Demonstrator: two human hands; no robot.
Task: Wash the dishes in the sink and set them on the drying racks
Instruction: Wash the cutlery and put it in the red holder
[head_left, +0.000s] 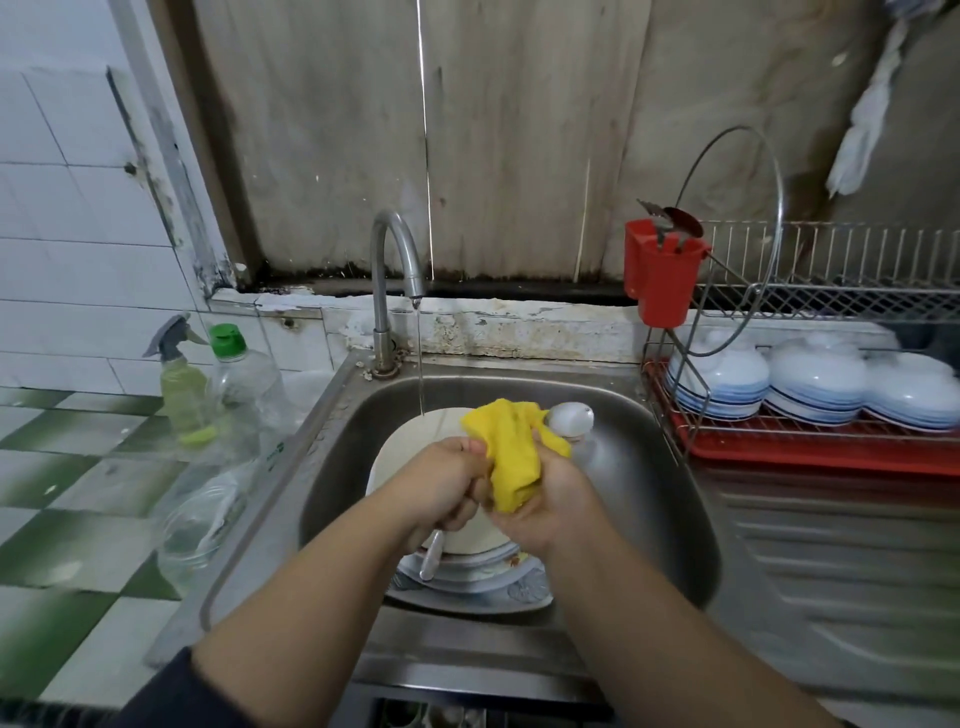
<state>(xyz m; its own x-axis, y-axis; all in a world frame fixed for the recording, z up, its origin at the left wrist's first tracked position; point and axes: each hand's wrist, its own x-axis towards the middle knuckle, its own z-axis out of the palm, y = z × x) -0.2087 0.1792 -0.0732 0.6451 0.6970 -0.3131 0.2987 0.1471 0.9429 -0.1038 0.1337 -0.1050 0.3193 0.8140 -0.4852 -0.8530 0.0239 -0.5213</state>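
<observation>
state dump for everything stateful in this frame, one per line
tap: running, thin stream into the sink
left hand: grip closed on a spoon handle
right hand: grip on the yellow cloth, wrapped round the spoon
spoon bowl: sticking out past the cloth
plates: stacked in the sink, unwashed
bowls: upside down on the drying rack
green-cap bottle: capped
red holder: holds utensils
</observation>
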